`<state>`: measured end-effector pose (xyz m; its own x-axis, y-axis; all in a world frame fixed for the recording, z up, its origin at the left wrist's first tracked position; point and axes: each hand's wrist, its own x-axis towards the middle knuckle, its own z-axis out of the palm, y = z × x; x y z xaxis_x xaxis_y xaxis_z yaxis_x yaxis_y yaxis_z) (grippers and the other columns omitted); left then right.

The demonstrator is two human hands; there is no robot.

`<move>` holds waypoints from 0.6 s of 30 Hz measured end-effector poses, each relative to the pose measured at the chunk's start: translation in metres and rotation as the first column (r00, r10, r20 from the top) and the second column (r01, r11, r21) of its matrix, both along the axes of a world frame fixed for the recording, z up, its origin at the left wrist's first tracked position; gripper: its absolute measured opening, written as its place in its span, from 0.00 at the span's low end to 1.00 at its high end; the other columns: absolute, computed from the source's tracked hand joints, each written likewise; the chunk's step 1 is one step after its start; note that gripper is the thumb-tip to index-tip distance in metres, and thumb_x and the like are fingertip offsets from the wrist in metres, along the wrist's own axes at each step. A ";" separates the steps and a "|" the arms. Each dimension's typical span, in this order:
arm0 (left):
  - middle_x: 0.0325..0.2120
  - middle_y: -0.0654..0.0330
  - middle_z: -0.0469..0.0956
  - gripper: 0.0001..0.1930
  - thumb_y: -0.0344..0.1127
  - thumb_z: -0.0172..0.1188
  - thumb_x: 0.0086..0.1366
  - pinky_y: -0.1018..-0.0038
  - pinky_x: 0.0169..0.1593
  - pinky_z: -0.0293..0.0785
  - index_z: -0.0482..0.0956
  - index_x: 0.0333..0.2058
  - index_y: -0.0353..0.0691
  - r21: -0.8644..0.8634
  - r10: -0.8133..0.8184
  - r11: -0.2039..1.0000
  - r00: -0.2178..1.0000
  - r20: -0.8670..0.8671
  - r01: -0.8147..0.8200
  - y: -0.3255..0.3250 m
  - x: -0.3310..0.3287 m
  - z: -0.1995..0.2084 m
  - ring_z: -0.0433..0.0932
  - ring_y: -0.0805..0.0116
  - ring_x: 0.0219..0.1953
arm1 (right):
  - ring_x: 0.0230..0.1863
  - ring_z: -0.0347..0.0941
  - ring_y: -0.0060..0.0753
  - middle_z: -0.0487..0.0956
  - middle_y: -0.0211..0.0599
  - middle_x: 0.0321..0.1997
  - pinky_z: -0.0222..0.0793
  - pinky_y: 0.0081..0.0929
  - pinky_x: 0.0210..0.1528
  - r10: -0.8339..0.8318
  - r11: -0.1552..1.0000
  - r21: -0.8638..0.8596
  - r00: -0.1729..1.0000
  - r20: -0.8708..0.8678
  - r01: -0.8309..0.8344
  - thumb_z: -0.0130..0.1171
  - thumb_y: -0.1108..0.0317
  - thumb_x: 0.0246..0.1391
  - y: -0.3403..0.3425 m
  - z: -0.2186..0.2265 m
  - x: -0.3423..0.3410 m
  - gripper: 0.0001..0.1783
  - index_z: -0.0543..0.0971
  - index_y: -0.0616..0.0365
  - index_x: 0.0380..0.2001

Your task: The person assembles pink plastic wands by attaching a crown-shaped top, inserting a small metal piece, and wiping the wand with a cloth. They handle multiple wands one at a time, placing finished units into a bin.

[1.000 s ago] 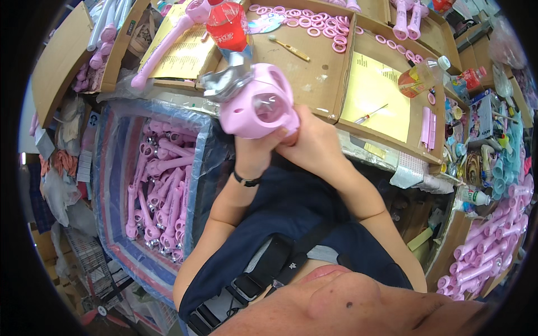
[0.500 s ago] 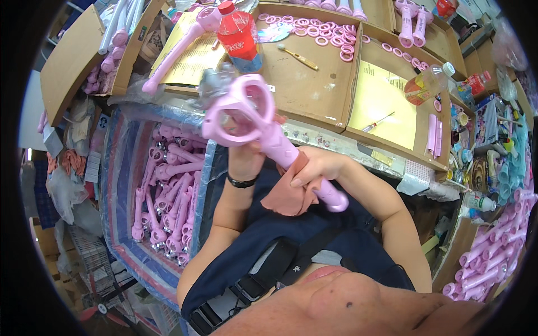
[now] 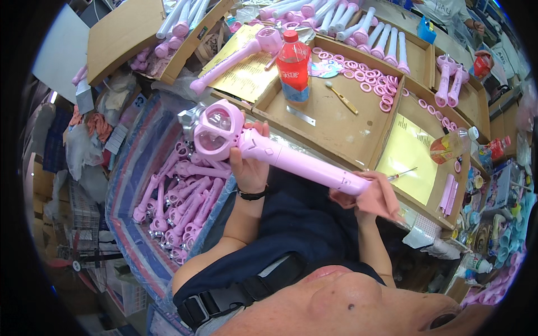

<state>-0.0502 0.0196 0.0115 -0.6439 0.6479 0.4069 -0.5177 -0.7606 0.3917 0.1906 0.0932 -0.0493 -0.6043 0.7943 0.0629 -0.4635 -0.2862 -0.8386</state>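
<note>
A pink toy wand (image 3: 302, 162) lies slantwise in front of me. Its round open head, with a clear ball inside and a silvery tip, points to the upper left. My left hand (image 3: 250, 168) is closed round the handle just below the head. At the handle's lower end, my right hand (image 3: 353, 203) presses a salmon-coloured cloth (image 3: 382, 197) against the wand; the cloth hides part of those fingers. To the left, a striped bag (image 3: 120, 207) lined with clear plastic holds several similar wands (image 3: 193, 204).
Beyond my hands, a cardboard tray (image 3: 330, 131) holds pink rings (image 3: 364, 78), a toothbrush (image 3: 342, 98) and a red-labelled bottle (image 3: 293, 67). Another wand (image 3: 235, 60) lies on yellow paper. A screwdriver (image 3: 400, 174) rests on the yellow sheet at right, near a second bottle (image 3: 453, 144).
The cloth and my right hand have slid down the handle to its lower end. The wand has turned flatter, its head moving left and down. The view has shifted too.
</note>
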 end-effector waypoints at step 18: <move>0.35 0.54 0.70 0.28 0.46 0.62 0.52 0.77 0.29 0.73 0.67 0.45 0.32 -0.346 -0.257 0.928 0.910 -0.324 0.138 -0.027 -0.080 0.046 0.73 0.66 0.30 | 0.55 0.70 0.37 0.73 0.38 0.52 0.69 0.32 0.53 0.340 0.846 -0.362 0.919 -0.199 -0.391 0.37 0.58 0.64 -0.005 0.012 -0.018 0.26 0.58 0.61 0.61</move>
